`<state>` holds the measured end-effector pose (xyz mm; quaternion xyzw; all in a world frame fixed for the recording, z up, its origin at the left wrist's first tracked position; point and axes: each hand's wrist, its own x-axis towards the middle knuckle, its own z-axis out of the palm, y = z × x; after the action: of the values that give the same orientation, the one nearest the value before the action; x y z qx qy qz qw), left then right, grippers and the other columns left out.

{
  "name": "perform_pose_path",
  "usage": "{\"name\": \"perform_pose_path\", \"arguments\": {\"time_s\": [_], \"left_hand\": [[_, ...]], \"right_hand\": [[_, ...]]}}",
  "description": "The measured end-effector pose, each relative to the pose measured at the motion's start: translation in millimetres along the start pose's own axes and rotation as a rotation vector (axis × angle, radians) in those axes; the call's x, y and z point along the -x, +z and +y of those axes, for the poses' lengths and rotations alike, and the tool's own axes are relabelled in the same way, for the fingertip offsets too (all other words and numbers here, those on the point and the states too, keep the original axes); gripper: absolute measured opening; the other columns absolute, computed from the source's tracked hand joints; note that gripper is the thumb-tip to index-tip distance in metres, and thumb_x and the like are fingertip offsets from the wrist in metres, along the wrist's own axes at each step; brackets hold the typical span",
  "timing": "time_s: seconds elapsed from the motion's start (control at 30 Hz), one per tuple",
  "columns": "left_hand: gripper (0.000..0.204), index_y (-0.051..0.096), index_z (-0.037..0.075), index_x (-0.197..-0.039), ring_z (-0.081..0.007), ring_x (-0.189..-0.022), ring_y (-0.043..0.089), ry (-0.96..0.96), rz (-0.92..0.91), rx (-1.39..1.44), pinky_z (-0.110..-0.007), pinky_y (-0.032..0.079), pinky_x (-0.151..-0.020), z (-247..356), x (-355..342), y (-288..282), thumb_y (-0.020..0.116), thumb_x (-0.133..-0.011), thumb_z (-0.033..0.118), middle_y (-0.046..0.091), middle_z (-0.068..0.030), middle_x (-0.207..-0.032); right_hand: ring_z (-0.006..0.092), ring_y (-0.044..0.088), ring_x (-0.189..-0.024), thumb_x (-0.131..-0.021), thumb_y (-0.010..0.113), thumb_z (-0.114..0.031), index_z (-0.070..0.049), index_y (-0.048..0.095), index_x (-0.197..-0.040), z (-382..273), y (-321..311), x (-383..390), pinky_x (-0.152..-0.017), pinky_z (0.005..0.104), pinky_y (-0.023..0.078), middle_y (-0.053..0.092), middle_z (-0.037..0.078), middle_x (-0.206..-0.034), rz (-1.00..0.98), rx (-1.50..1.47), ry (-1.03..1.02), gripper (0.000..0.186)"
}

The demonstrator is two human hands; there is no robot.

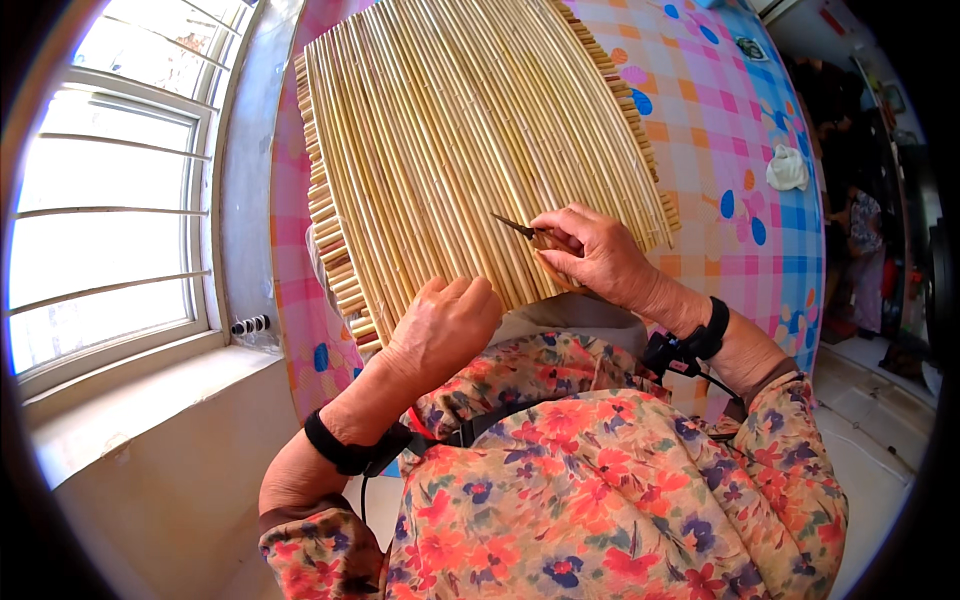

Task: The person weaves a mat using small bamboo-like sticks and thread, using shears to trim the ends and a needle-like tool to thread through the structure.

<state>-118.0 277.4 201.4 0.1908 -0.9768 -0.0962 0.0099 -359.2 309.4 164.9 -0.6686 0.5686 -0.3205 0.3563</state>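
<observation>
A large mat of straight, pale yellow stalks (450,150) laid side by side spreads out before me and reaches my lap. At its near edge my left hand (447,325) is closed with knuckles up; its fingertips, and whatever they pinch, are hidden. My right hand (600,255) is curled around small scissors (528,231) with dark, pointed blades and tan handles. Those blades look closed and point left, just over the stalks near the mat's front edge. Along the left and right sides of the mat, the stalk ends (330,240) stick out unevenly in layers.
Under the mat lies a checked, colourful tablecloth (700,180). A crumpled white cloth or bag (787,168) rests on its right part, and a small dark green item (750,48) lies farther back. To the left is a barred window (110,200) with a sill (150,400).
</observation>
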Motion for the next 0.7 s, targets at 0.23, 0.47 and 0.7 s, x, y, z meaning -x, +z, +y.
{"name": "perform_pose_path", "arguments": {"time_s": [0.23,0.47,0.7], "left_hand": [[0.014,0.054,0.006,-0.08,-0.0161,-0.073,0.055,0.083,0.005,-0.132,-0.03,0.045,-0.059,1.2,-3.4,6.6,0.061,-0.069,0.011,0.046,-0.0035,-0.076],[0.011,0.052,0.007,-0.072,-0.0169,-0.071,0.053,0.134,0.009,-0.117,-0.03,0.045,-0.058,-2.1,-5.2,7.4,0.062,-0.07,0.011,0.045,-0.0045,-0.076],[0.01,0.051,0.006,-0.072,-0.0183,-0.071,0.054,0.101,0.068,-0.076,-0.032,0.048,-0.06,-2.3,-1.8,13.6,0.061,-0.069,0.009,0.045,-0.0058,-0.076]], "right_hand": [[0.0253,0.063,-0.08,-0.081,0.071,-0.018,-0.009,0.063,-0.108,0.8,0.2,-0.6,-0.071,0.0353,0.052,0.061,0.008,-0.087,-0.002,0.017,0.014,0.029],[0.0251,0.063,-0.079,-0.081,0.071,-0.017,-0.008,0.062,-0.108,-0.3,-0.6,-0.7,-0.071,0.0353,0.052,0.061,0.009,-0.087,-0.03,-0.014,0.03,0.03],[0.0107,0.053,-0.071,-0.082,0.07,-0.005,-0.006,0.062,-0.114,3.2,1.4,-0.4,-0.065,0.0248,0.048,0.054,0.003,-0.083,-0.04,-0.041,-0.005,0.033]]}}
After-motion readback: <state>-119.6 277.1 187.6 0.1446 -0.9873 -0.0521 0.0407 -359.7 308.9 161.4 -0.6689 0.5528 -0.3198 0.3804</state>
